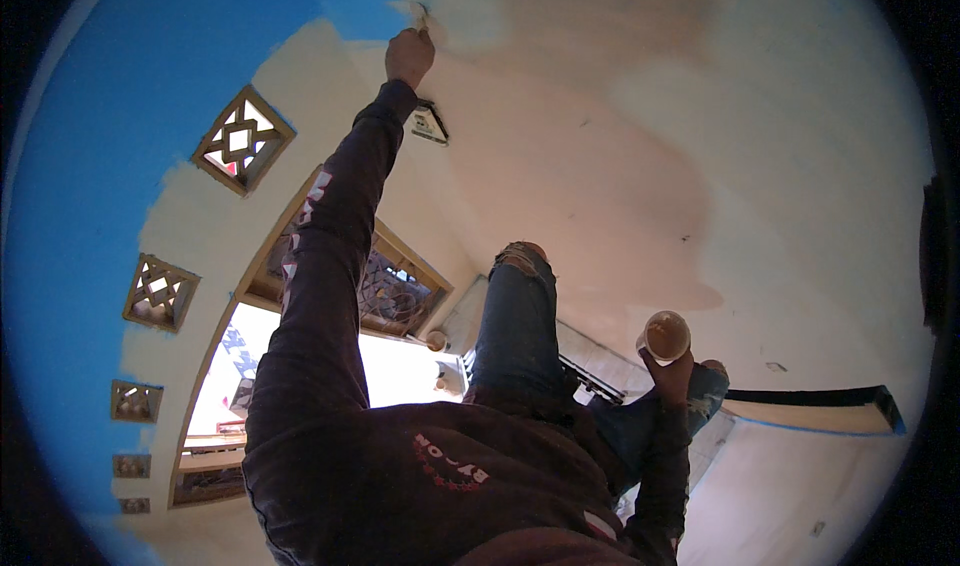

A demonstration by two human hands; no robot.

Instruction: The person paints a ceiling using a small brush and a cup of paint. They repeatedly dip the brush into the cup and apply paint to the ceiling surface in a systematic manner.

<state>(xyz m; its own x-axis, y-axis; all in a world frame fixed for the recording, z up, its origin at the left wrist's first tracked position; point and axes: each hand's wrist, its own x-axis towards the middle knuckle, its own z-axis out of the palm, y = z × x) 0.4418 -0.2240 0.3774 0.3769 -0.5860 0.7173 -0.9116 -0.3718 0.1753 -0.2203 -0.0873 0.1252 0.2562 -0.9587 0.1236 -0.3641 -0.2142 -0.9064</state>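
My left hand [408, 58] is raised at the top, closed on a small paintbrush [418, 16] whose tip is at the wall [520, 116], by the boundary between blue paint [355, 1] and pale paint. The bristles are small and hard to make out. At lower right my right hand [668, 374] grips a white cup [663, 334] with pale beige material inside. My legs in ripped jeans [515, 336] show between the two arms.
Square lattice vents [240, 141] line the left side, beside a wood-framed opening [225, 326] with bright light. A small dark triangular fixture [428, 124] sits below my left hand. A dark-edged ledge [810, 406] juts out at the right.
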